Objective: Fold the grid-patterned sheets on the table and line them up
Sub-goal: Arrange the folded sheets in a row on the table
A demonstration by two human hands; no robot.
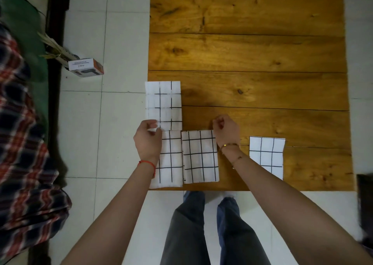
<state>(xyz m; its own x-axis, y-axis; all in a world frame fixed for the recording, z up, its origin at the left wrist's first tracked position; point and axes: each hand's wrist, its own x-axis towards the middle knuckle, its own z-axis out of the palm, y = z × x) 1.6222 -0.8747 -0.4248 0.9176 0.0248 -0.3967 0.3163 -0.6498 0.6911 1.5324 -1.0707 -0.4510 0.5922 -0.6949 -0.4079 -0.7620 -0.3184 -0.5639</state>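
You stand at the near edge of a wooden tabletop [262, 53] with four grid-patterned sheets on it. Your left hand [148, 139] pinches the near left corner of the far-left sheet [163, 103], which overhangs the tabletop's left edge. Just nearer lies the near-left sheet [171, 164], partly under your left wrist. Beside it sits the middle sheet [199, 156]; your right hand [227, 130], fingers curled, touches its far right corner. The right sheet [266, 153] lies apart.

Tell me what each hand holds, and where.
Left hand pinches the far-left white grid-patterned sheet at its near-left corner. Right hand looks closed on nothing.
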